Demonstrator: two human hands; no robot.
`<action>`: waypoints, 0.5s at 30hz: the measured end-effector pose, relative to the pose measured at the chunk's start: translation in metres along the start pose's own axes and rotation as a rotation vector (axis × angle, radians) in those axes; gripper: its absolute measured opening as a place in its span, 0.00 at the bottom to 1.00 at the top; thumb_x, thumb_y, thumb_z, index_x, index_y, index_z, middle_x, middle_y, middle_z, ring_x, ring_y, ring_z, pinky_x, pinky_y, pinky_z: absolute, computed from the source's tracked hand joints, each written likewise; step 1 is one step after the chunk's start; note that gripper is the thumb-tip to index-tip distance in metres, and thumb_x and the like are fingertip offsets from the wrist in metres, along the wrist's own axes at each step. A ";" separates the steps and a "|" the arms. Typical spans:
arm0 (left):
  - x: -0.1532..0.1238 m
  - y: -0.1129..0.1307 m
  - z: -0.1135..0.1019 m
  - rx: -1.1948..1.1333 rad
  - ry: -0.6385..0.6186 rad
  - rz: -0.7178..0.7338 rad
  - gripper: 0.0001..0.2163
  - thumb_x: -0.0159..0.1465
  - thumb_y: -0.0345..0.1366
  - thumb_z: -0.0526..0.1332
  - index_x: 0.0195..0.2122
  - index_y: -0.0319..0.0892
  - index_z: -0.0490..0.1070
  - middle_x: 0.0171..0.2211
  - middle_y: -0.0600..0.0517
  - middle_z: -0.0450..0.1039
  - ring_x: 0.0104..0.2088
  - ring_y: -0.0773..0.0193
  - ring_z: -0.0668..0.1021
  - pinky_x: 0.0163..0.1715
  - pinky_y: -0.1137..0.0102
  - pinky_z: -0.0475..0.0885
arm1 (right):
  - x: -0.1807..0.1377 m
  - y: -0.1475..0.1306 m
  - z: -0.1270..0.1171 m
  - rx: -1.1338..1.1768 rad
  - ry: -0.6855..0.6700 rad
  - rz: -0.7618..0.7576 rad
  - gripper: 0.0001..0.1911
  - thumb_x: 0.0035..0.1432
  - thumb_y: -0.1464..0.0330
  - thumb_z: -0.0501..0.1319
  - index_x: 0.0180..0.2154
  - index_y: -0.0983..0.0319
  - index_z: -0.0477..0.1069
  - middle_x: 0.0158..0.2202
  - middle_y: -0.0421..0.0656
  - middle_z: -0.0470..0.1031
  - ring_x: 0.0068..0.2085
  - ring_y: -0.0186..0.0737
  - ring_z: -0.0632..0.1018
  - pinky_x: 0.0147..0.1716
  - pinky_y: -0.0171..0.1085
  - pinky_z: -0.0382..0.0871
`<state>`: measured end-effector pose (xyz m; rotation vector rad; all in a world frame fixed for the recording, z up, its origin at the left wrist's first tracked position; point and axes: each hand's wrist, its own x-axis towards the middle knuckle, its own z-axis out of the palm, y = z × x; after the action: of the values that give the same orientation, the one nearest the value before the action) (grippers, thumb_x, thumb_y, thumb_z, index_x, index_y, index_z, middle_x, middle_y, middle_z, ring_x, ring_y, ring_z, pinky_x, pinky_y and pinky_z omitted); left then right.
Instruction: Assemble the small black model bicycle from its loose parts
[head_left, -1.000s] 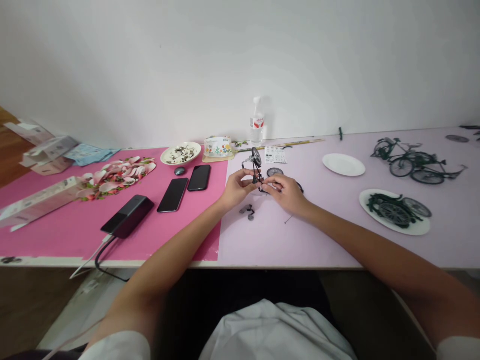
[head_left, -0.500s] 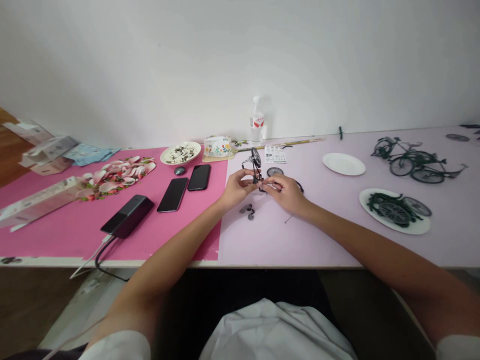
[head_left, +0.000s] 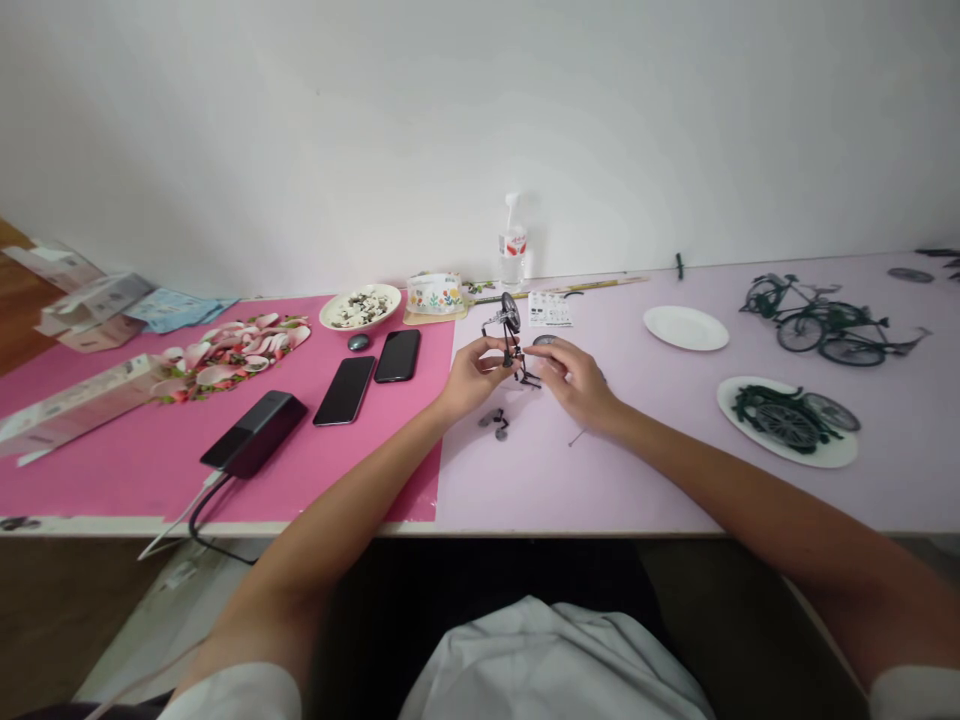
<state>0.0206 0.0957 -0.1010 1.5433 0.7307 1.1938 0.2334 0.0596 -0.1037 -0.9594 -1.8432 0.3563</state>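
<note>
A small black model bicycle frame (head_left: 512,338) with one wheel at its top stands upright between my hands, above the lilac mat (head_left: 675,450). My left hand (head_left: 471,374) pinches its left side with fingers closed. My right hand (head_left: 574,378) is closed on its lower right part, fingertips pressed together at the frame. A loose wheel (head_left: 544,341) lies just behind my right hand. Small dark parts (head_left: 495,421) lie on the mat below my left hand. A thin pin (head_left: 577,438) rests near my right wrist.
Two phones (head_left: 371,373) and a black power bank (head_left: 253,433) lie on the pink mat. Behind are a bowl (head_left: 361,307), a spray bottle (head_left: 513,246) and an instruction sheet (head_left: 550,309). At right are an empty plate (head_left: 685,327), a plate of green parts (head_left: 787,422) and assembled bicycles (head_left: 825,322).
My right hand has risen slightly and shifted toward the frame's middle, covering more of the loose wheel behind it. The left hand keeps its hold.
</note>
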 end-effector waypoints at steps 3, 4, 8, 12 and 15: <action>0.000 0.001 0.000 -0.002 0.023 -0.003 0.24 0.54 0.49 0.79 0.40 0.40 0.71 0.59 0.39 0.77 0.47 0.55 0.85 0.53 0.53 0.81 | 0.002 0.006 -0.002 -0.017 0.065 -0.098 0.23 0.77 0.61 0.52 0.66 0.54 0.73 0.42 0.46 0.69 0.42 0.45 0.75 0.43 0.46 0.75; 0.000 0.002 0.000 0.003 0.031 0.000 0.24 0.54 0.49 0.79 0.40 0.40 0.71 0.60 0.39 0.77 0.46 0.55 0.85 0.52 0.54 0.81 | 0.004 0.008 -0.002 -0.036 0.091 -0.133 0.24 0.77 0.62 0.52 0.69 0.52 0.70 0.43 0.46 0.68 0.44 0.46 0.75 0.46 0.47 0.76; -0.001 0.004 0.000 0.034 0.050 0.027 0.23 0.55 0.48 0.79 0.40 0.40 0.71 0.59 0.38 0.77 0.46 0.56 0.85 0.51 0.55 0.81 | 0.007 0.011 -0.001 -0.062 0.159 -0.234 0.22 0.77 0.65 0.53 0.66 0.48 0.73 0.43 0.46 0.68 0.45 0.45 0.76 0.48 0.49 0.77; -0.001 0.004 0.001 0.029 0.042 0.025 0.23 0.54 0.48 0.79 0.39 0.40 0.71 0.59 0.37 0.77 0.47 0.54 0.85 0.50 0.56 0.81 | 0.008 0.002 -0.002 -0.029 0.256 -0.241 0.13 0.75 0.67 0.59 0.52 0.51 0.81 0.42 0.46 0.74 0.44 0.45 0.79 0.42 0.45 0.79; -0.002 0.004 0.002 0.021 0.020 0.020 0.23 0.54 0.48 0.79 0.40 0.40 0.71 0.59 0.37 0.76 0.46 0.54 0.85 0.50 0.55 0.82 | 0.008 -0.005 -0.003 0.001 0.290 -0.251 0.07 0.72 0.67 0.63 0.46 0.53 0.81 0.40 0.45 0.78 0.43 0.45 0.80 0.38 0.44 0.79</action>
<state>0.0213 0.0920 -0.0982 1.5617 0.7449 1.2216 0.2325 0.0617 -0.0947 -0.7252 -1.6702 0.0602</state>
